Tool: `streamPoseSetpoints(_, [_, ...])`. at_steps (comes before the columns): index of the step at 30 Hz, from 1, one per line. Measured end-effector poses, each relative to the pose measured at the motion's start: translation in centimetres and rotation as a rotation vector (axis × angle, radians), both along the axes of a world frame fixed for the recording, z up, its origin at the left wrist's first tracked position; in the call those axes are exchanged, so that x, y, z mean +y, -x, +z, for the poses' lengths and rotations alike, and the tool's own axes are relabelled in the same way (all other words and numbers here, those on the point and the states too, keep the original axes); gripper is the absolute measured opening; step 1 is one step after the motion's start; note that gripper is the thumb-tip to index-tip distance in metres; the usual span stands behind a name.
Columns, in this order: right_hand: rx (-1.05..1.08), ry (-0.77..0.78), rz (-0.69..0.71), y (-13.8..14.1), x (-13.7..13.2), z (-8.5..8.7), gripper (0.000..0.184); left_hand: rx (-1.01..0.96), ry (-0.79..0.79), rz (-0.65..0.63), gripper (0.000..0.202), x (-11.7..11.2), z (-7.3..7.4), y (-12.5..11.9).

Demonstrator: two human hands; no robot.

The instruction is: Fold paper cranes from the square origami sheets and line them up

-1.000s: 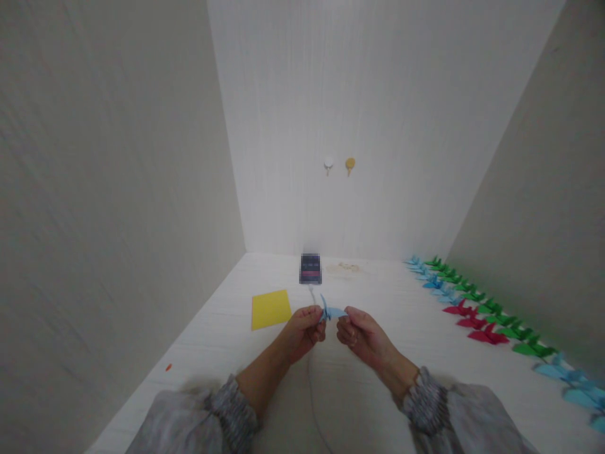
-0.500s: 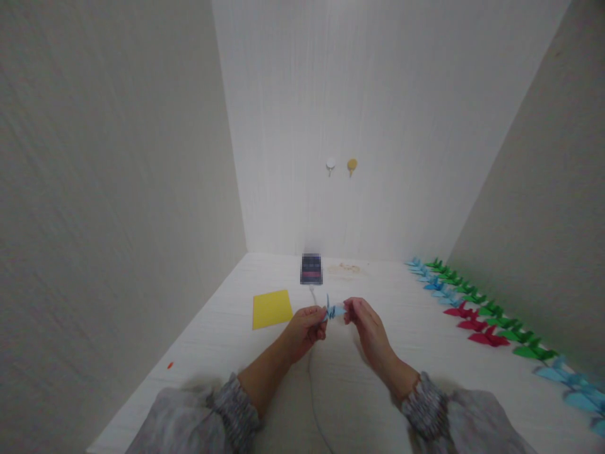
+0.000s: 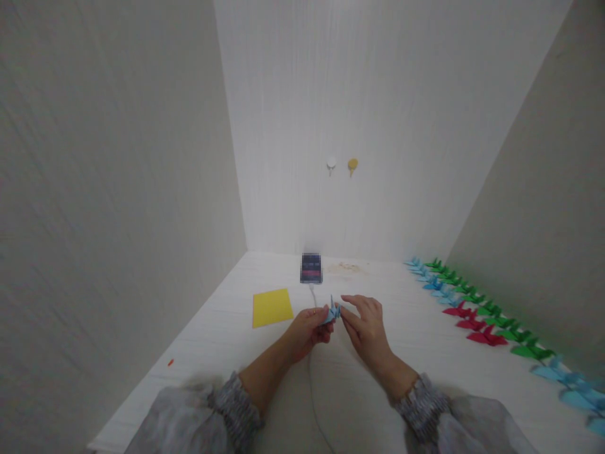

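Note:
A small light-blue origami crane (image 3: 333,312) is held above the table in front of me. My left hand (image 3: 309,331) pinches its left side between thumb and fingers, and one thin point of the paper sticks upward. On the other side is my right hand (image 3: 368,325), its thumb at the crane's right end, touching it or almost so. The right index finger is stretched out above, apart from the thumb, and the other fingers are partly hidden.
A yellow paper square (image 3: 273,308) lies left of my hands. Behind stands a pixelated dark device (image 3: 311,268) with a white cable (image 3: 312,391) running toward me. Rows of folded green (image 3: 503,323), red (image 3: 486,336) and blue cranes (image 3: 579,397) line the right side. Two hooks (image 3: 352,164) are on the wall.
My right hand has shifted slightly left to the crane, and its index finger has lifted and straightened. The crane has turned a little in my left hand, its right end now less extended.

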State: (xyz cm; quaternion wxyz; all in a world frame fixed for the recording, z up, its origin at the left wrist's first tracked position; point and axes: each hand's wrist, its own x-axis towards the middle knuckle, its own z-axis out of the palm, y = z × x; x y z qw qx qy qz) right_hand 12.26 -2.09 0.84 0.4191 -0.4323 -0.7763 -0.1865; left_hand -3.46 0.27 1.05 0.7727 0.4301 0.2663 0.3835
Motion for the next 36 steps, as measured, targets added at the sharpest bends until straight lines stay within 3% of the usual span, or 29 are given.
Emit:
streamPoseSetpoints(5, [-0.008,0.0,-0.014,-0.3,-0.03,0.36,0.024,0.001,-0.004,-0.007,0.029,0.1,-0.21,0.19])
streamPoseSetpoints(13, [0.027,-0.01,0.053,0.49,-0.5,0.67,0.023,-0.186,0.072,0.048,0.026,0.04,-0.64,-0.06])
streamPoseSetpoints(22, [0.073,-0.018,0.051,-0.04,-0.39,0.73,0.021,-0.143,0.11,0.083,0.028,0.01,-0.04,-0.04])
streamPoseSetpoints(31, [0.056,-0.032,0.058,0.36,-0.65,0.89,0.022,-0.251,0.064,0.028,0.033,0.12,-0.39,0.1])
streamPoseSetpoints(36, [0.037,-0.044,0.043,-0.12,-0.57,0.92,0.024,-0.178,0.079,0.033,0.03,0.08,-0.27,0.11])
